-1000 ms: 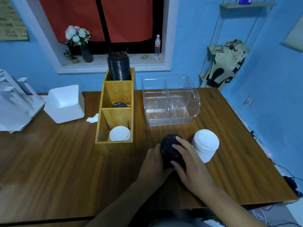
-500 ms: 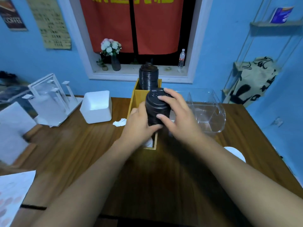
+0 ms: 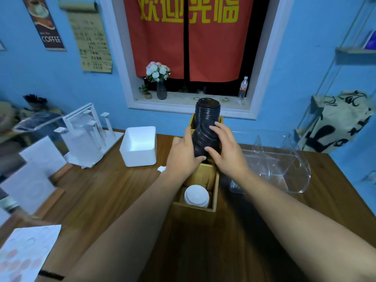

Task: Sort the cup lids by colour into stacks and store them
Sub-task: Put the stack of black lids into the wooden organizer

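I hold a short stack of black lids [image 3: 203,141] between my left hand [image 3: 183,157] and right hand [image 3: 225,151], fingers curled round it. It hangs tilted over the middle slot of the wooden box [image 3: 195,210], close to the tall black stack [image 3: 207,110] behind. Tilted like this, I judge it may catch the slot's rim and spill, or topple that tall stack.

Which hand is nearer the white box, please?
Left. The left hand grips the black lid stack on the side towards the white box; right hand, the opposite side.
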`<action>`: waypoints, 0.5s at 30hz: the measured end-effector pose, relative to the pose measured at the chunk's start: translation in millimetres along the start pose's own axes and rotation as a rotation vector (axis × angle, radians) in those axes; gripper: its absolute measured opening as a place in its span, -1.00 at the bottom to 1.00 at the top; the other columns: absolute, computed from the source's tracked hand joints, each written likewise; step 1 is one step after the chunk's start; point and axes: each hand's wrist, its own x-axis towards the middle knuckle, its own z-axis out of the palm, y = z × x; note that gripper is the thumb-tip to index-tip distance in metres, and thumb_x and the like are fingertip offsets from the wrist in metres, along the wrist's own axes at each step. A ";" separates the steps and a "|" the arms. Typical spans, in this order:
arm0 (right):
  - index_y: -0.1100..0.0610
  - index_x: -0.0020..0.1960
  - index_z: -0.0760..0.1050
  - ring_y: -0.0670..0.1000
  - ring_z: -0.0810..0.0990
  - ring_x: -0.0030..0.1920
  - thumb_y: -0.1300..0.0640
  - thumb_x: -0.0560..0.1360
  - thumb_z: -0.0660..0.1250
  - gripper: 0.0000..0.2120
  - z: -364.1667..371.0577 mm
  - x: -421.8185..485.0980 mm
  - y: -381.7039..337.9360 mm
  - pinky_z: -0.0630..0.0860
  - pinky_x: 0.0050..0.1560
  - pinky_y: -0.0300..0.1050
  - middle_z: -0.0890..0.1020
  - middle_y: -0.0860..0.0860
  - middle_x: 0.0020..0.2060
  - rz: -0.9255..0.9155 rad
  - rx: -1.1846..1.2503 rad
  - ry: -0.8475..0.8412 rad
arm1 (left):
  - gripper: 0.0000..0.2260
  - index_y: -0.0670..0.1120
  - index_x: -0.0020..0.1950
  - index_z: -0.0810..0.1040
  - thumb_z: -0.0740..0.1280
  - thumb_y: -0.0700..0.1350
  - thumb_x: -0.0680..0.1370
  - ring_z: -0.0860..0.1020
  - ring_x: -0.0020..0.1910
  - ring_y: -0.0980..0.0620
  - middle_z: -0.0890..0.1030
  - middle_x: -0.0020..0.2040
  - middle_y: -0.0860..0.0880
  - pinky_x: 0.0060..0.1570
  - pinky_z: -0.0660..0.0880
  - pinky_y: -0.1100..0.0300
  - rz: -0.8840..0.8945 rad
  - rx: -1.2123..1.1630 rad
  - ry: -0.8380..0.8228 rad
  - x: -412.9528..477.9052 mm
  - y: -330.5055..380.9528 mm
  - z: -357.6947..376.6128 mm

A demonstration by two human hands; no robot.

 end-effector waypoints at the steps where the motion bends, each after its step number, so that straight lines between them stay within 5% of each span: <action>1: 0.06 0.53 0.29 0.00 0.30 0.51 0.08 0.57 0.41 -0.42 2.2 1.0 2.4 0.32 0.49 0.00 0.26 -0.02 0.54 0.002 -0.005 -0.014 | -0.11 -0.03 0.59 0.06 0.55 0.08 0.46 0.42 0.34 -0.10 0.57 0.32 -0.10 0.24 0.49 0.04 -0.004 -0.006 -0.015 1.4 -1.4 -1.2; 5: 0.05 0.48 0.36 0.06 0.38 0.45 0.07 0.54 0.42 -0.45 10.9 -0.4 12.1 0.37 0.42 0.15 0.31 -0.01 0.51 -0.084 -0.167 -0.112 | -0.12 0.02 0.63 -0.01 0.51 -0.07 0.50 0.51 0.28 -0.09 0.53 0.37 -0.08 0.26 0.51 -0.01 0.061 -0.024 -0.041 -0.2 -4.3 -4.5; 10: 0.04 0.36 0.48 0.10 0.50 0.33 0.00 0.45 0.49 -0.49 16.3 5.1 13.7 0.46 0.25 0.19 0.44 -0.03 0.41 -0.101 -0.292 -0.151 | -0.39 0.01 0.55 0.27 0.41 -0.14 0.54 0.44 0.23 -0.05 0.50 0.40 0.00 0.30 0.46 -0.02 0.147 0.026 -0.006 -2.8 -4.7 0.5; 15: 0.00 0.38 0.48 0.04 0.49 0.35 -0.04 0.53 0.40 -0.56 16.1 0.3 14.8 0.34 0.41 0.14 0.47 -0.06 0.43 -0.105 -0.341 -0.178 | -0.45 -0.06 0.53 0.34 0.40 -0.06 0.57 0.43 0.24 -0.06 0.53 0.37 -0.03 0.29 0.41 0.04 0.176 0.142 -0.002 -3.4 -5.1 0.1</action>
